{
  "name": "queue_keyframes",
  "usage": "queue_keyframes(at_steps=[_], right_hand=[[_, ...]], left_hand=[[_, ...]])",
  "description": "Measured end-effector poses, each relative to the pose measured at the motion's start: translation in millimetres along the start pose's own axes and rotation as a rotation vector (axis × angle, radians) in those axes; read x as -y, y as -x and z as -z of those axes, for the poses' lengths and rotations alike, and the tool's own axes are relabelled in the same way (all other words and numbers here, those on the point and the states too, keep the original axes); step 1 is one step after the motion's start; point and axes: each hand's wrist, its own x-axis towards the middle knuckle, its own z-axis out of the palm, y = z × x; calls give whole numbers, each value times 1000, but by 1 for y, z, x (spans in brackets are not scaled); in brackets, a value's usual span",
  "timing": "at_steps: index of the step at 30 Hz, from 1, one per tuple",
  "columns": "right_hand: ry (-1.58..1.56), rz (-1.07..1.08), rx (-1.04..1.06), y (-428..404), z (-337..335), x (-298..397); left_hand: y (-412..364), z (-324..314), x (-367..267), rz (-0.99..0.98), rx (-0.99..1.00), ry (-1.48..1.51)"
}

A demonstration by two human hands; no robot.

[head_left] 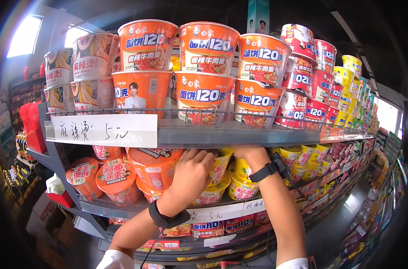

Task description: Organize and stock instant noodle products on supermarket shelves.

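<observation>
My left hand (194, 172) reaches onto the second shelf, its fingers bent beside a yellow instant noodle cup (220, 168). An orange instant noodle tub (153, 164) is just left of that hand. I cannot tell whether the fingers grip the cup or only touch it. My right hand (250, 153) goes in under the upper shelf board (217, 137), which hides its fingers. Below the right hand are stacked yellow noodle cups, one of them a lower cup (242, 187). Black straps are on both wrists, and the right one carries a small dark device (280, 165).
Large orange noodle tubs (204, 95) stand two high on the upper shelf behind a low wire guard (193, 112). A handwritten price card (101, 130) hangs at its left front. Noodle packs (209, 230) lie on a lower shelf. An aisle floor (350, 201) runs along the right.
</observation>
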Motion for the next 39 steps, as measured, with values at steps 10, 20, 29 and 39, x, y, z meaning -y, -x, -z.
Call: queue_keyframes(at_steps=[10, 20, 29, 39], right_hand=[[-60, 26, -328, -10, -33, -13], [-124, 75, -353, -18, -20, -12], [-247, 127, -344, -16, -14, 8], [-468, 60, -279, 2, 12, 20]], left_hand=[[3, 16, 15, -21, 33, 101], [5, 23, 14, -87, 12, 158], [8, 20, 9, 3, 88, 228], [10, 22, 7, -21, 61, 195]])
